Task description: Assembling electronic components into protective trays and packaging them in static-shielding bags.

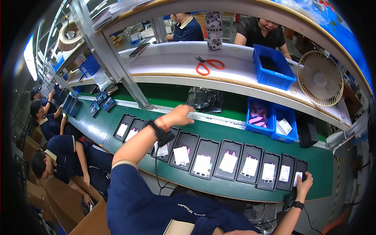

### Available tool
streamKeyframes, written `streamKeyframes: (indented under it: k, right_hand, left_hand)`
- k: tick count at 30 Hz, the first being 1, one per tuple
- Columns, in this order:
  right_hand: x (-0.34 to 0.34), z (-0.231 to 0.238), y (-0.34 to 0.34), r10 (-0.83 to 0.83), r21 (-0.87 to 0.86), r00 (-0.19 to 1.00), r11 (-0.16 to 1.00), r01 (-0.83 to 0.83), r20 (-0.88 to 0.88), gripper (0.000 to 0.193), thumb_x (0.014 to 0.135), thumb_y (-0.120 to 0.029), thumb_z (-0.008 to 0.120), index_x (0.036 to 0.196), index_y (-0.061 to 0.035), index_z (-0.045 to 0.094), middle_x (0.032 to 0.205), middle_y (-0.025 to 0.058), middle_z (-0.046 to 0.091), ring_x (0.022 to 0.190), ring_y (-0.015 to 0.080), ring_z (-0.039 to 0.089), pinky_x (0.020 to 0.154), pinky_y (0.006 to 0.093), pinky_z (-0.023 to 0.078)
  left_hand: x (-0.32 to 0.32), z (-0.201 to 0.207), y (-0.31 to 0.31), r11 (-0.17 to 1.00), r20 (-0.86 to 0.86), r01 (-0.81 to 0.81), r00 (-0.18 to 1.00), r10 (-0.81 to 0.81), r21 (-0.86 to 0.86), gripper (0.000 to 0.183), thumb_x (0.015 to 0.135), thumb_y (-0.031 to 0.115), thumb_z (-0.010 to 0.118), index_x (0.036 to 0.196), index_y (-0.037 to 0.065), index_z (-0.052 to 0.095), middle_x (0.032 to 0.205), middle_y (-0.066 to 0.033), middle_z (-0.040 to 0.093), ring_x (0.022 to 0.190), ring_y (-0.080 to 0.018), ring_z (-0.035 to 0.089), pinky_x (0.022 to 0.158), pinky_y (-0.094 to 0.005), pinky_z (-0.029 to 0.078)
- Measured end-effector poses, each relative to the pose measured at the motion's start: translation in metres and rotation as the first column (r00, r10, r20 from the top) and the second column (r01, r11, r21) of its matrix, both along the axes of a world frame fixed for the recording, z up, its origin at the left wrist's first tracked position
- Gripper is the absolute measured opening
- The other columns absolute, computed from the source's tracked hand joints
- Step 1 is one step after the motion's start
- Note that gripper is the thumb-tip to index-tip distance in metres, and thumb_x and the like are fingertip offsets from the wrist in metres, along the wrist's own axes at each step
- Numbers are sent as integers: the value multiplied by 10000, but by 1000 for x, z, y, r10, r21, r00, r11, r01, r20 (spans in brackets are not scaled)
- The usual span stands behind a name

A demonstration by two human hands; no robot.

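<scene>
A row of shallow black trays (202, 154) lies along the green bench, each with a white printed slip (228, 161) and small pink pieces showing in several. My left hand (179, 116) is stretched out over the far side of the row, fingers apart and holding nothing. It is nearest to a pile of clear and dark plastic bags (204, 100) under the shelf. At the right end, my right hand (304, 183) grips the edge of the last black tray (300, 166), thumb over its white slip (298, 177). Both wrists wear dark bands.
Behind the trays stand a blue bin of pink pieces (259, 113) and a blue bin of white packets (284, 127). Overhead, the shelf carries red-handled scissors (209, 64), a blue bin (274, 68) and a fan (320, 78). Co-workers sit across and at left, near a cardboard box (64, 196).
</scene>
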State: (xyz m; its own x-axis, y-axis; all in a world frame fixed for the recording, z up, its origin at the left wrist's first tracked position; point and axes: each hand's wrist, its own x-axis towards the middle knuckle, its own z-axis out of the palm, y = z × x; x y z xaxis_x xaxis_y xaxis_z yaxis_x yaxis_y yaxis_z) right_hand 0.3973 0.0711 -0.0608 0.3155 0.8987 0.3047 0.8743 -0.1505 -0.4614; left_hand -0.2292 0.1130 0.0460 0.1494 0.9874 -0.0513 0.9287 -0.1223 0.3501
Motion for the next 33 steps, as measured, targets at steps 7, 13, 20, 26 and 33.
streamKeyframes:
  k: [7, 13, 20, 26, 33]
  right_hand:
    - [-38, 11, -2, 1, -54, 998, 999, 2, 63, 431, 708, -112, 717, 1090, -24, 536, 1096, 187, 524, 1017, 379, 477, 890, 443, 382]
    - [-118, 89, -3, 248, 159, 955, 949, -273, 160, 395, 733, -66, 687, 1086, -2, 524, 1110, 183, 508, 1066, 362, 463, 907, 426, 376]
    - [-335, 136, 59, 892, 52, 421, 418, -907, 166, 309, 670, -106, 734, 923, -5, 588, 899, 158, 592, 888, 347, 552, 760, 412, 453]
    - [-498, 99, 128, 912, -196, 155, 243, -950, 380, 556, 640, -39, 573, 1190, 6, 502, 1208, 230, 514, 1158, 337, 481, 953, 414, 399]
    - [-538, 72, 163, 899, -544, 279, 429, -721, 338, 798, 619, -168, 625, 1378, -183, 376, 1405, 227, 332, 1325, 387, 277, 1091, 470, 226]
  left_hand:
    - [-44, -53, 102, 991, -139, 119, 984, -110, 60, 965, 596, 204, 709, 1380, -63, 212, 1401, -293, 272, 1334, -360, 250, 1105, -351, 231]
    - [-38, -49, 92, 973, -38, 211, 977, -208, 98, 743, 698, 202, 654, 1324, -47, 340, 1269, -268, 463, 1148, -379, 480, 982, -368, 393]
    - [-80, -33, 35, 948, 83, 200, 970, -227, 248, 331, 814, 48, 560, 1145, 36, 585, 1012, -200, 623, 893, -365, 605, 774, -389, 494]
    - [-125, 36, -116, 871, -13, 36, 999, -34, 489, 333, 738, -5, 622, 1060, 76, 655, 1009, -144, 654, 948, -297, 629, 805, -361, 508]
    - [-245, -17, -221, 841, -230, -235, 894, 384, 488, 630, 580, -115, 594, 1152, 147, 620, 1207, -105, 585, 1131, -298, 541, 940, -373, 454]
